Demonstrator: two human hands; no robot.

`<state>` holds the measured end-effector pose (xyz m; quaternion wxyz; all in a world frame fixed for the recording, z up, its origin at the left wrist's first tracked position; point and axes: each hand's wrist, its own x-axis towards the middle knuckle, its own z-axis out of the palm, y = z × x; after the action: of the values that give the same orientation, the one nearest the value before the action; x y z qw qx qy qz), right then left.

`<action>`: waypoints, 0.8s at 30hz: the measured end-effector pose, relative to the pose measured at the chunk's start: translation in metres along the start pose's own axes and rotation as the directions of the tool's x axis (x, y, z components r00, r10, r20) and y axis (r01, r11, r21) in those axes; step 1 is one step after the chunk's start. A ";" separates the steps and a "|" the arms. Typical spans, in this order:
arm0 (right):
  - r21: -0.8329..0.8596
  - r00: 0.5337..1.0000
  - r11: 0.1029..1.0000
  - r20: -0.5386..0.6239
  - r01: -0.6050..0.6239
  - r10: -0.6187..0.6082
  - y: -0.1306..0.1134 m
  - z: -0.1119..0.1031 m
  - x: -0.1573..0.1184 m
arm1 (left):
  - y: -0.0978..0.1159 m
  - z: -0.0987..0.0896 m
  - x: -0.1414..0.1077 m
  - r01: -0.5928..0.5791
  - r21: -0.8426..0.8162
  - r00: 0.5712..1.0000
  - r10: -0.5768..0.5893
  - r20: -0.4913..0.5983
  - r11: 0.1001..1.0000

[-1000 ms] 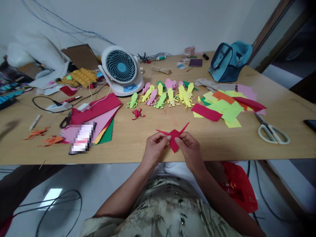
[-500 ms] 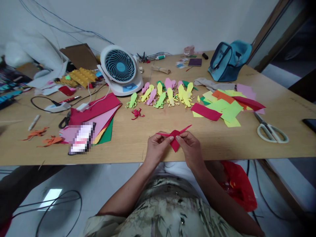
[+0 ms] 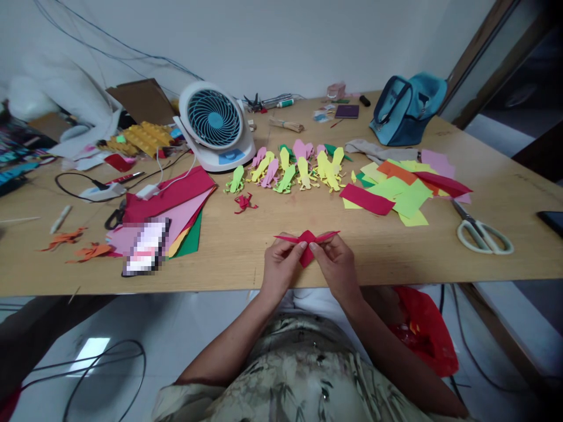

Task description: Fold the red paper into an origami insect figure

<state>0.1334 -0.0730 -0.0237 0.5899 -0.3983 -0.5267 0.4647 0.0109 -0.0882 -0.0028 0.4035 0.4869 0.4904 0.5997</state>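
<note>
Between my hands is a red folded paper (image 3: 307,237), diamond-shaped in the middle with a thin point sticking out to each side. My left hand (image 3: 281,261) pinches its left half, thumb near the centre. My right hand (image 3: 335,261) pinches the right half, with its thumb close to the left one. Beyond them on the table lies a small red paper figure (image 3: 245,203) with thin legs. Behind that stands a cluster of folded yellow, pink and green paper figures (image 3: 303,170).
Paper sheets (image 3: 391,190) lie to the right, with scissors (image 3: 484,235) beside them. On the left are a phone (image 3: 146,246) on coloured paper (image 3: 189,237), orange paper figures (image 3: 93,251) and a fan (image 3: 215,120). A blue bag (image 3: 409,111) stands at the back right. A red bag (image 3: 431,334) hangs below the table edge.
The red folded paper has shifted slightly left, and its right point has come down to lie flatter. My thumbs have moved nearer each other at its centre.
</note>
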 end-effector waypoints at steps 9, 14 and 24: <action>0.038 1.000 0.999 -0.011 -0.020 0.021 0.002 0.001 0.003 | -0.007 -0.001 0.002 0.043 -0.086 0.997 -0.037 0.069 0.995; 0.020 1.000 1.000 0.002 0.009 -0.009 0.000 -0.003 0.005 | -0.005 -0.003 0.001 0.056 -0.041 0.995 -0.052 0.085 0.998; -0.035 0.997 0.999 0.077 0.034 -0.031 -0.007 -0.010 0.011 | 0.006 -0.007 0.007 0.136 0.003 0.989 -0.136 0.064 0.991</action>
<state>0.1445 -0.0641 -0.0152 0.5695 -0.3823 -0.5636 0.4603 0.0025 -0.0844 0.0038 0.4595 0.4708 0.5089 0.5552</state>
